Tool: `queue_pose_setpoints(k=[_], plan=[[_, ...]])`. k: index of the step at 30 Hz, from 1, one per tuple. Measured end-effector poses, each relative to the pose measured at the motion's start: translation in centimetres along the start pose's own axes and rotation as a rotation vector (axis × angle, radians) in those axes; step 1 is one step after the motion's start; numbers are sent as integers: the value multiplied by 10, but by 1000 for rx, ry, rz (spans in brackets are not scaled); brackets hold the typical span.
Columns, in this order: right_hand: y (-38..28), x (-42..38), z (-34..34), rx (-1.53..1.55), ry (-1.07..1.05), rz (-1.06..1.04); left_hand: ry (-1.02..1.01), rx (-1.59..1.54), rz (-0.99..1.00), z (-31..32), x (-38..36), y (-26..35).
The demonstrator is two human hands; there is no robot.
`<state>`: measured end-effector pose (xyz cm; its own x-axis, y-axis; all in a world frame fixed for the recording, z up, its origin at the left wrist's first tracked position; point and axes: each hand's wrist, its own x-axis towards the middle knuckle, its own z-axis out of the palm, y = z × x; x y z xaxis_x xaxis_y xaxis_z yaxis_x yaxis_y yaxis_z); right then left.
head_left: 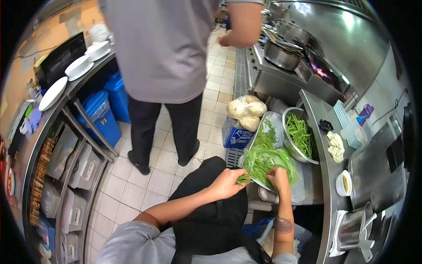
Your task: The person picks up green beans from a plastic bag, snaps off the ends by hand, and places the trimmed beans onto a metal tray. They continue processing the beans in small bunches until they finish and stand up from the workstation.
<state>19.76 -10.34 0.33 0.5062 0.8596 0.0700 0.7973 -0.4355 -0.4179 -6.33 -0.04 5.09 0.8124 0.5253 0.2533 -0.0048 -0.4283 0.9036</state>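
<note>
My left hand (227, 184) is closed around a small bunch of green beans (244, 179) that sticks out past the fingers. Close beside it, my right hand (278, 178) is pinched over a light green plastic bag (288, 163); what its fingers hold, if anything, is hidden. More long beans lie in the mouth of the bag, which rests on a metal tray (278, 119). Small green pieces (265, 137) are heaped at the tray's far end. To the right of the tray stands a steel bowl (288, 112) with cut green beans (300, 135) inside.
A person in a grey shirt (162, 48) stands ahead with their back to me. Bagged pale food (246, 112) sits on a blue tin (237, 134). On the right is a steel counter (327, 176) with a cloth (335, 147); a pot (281, 55) stands on the stove beyond.
</note>
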Motion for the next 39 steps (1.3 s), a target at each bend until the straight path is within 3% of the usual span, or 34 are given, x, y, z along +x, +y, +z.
queue_pose_setpoints(k=[4,12,16,19,22,26,31,33,36,39], plan=[[5,3,12,-111,100,-52,33,12,17,0,-6,3],[19,-1,3,-31,112,0,23,-8,45,-3,-16,-1],[-19,-9,-14,-22,-52,50,20,-1,34,-5,-18,-6],[-37,-6,-2,-9,5,3,15,-21,18,-7,-21,-7],[-22,2,24,-88,90,-180,30,-29,-16,-7,-20,-7],[-23,3,16,-38,76,-105,27,-48,-6,-7,-18,-7],[-16,4,-12,253,228,51,-11,-11,-110,-7,-10,-18],[5,11,-12,530,213,35,-8,-29,-160,-7,-3,-18],[-6,13,-32,823,49,15,-10,-47,-168,-4,16,-31],[-15,14,-57,867,-149,63,-10,-31,-135,-1,47,-23]])
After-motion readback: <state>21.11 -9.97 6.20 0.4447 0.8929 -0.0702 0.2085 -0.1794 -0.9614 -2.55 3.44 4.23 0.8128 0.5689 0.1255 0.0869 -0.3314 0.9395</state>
